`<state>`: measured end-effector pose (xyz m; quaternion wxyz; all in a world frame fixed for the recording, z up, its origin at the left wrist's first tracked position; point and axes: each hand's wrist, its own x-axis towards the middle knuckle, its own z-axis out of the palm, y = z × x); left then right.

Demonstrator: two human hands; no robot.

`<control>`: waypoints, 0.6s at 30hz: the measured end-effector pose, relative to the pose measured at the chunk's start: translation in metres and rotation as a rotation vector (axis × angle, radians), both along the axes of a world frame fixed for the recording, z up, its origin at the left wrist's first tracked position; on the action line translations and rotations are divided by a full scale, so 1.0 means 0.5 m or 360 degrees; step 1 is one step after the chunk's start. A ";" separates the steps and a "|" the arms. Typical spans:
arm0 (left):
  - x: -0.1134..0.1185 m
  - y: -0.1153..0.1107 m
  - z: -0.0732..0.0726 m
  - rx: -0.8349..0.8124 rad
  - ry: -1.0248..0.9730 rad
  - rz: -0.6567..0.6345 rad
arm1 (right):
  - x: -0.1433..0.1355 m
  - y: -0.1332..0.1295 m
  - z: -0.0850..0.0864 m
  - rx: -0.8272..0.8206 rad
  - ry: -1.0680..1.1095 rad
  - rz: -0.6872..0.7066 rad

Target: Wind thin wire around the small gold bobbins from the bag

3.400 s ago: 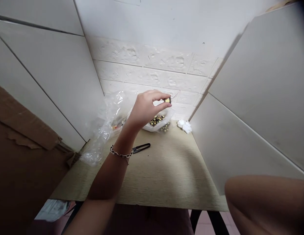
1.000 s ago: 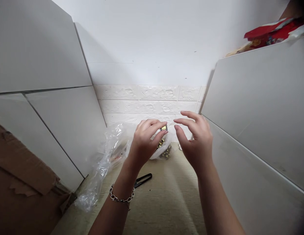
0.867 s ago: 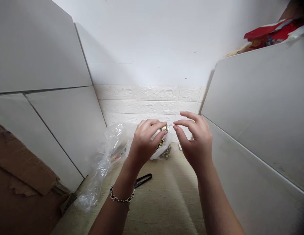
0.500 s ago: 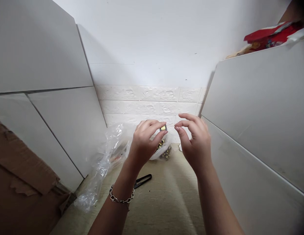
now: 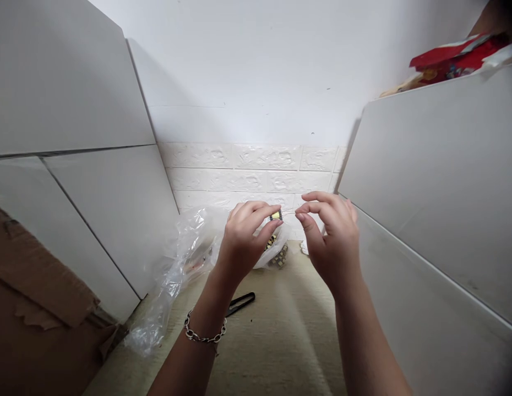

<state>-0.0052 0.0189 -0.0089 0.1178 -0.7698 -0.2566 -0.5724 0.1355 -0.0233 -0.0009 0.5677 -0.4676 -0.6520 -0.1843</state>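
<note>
Between the thumb and forefinger of my left hand (image 5: 250, 234) is a small black part with a yellow middle (image 5: 276, 215). Just to its right, my right hand (image 5: 328, 228) pinches the end of a thin pale strand (image 5: 289, 212) that runs across to the small part. Below and behind my left hand stands a clear plastic bag (image 5: 279, 254) with several black-and-yellow pieces in it. A silver chain bracelet (image 5: 204, 336) circles my left wrist.
A black tool (image 5: 241, 303), partly behind my left forearm, lies on the greenish surface (image 5: 281, 341). Crumpled clear plastic (image 5: 161, 300) spreads on the left, near torn cardboard (image 5: 37, 264). White panels (image 5: 429, 181) rise at both sides; red packaging (image 5: 458, 60) sits atop the right one.
My right hand has moved slightly to the right, and the pale strand between the hands shows more clearly. My left hand holds the small part almost as before.
</note>
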 end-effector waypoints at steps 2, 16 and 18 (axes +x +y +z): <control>0.001 0.000 0.000 -0.0005 -0.0014 -0.0010 | 0.004 0.000 0.001 -0.0031 0.0084 0.0138; 0.009 -0.008 -0.002 0.0049 -0.0006 -0.0031 | 0.012 0.005 0.001 -0.0258 0.0230 0.0326; 0.009 -0.008 -0.002 0.0039 -0.0016 -0.0041 | 0.012 0.006 -0.001 -0.0236 0.0236 0.0297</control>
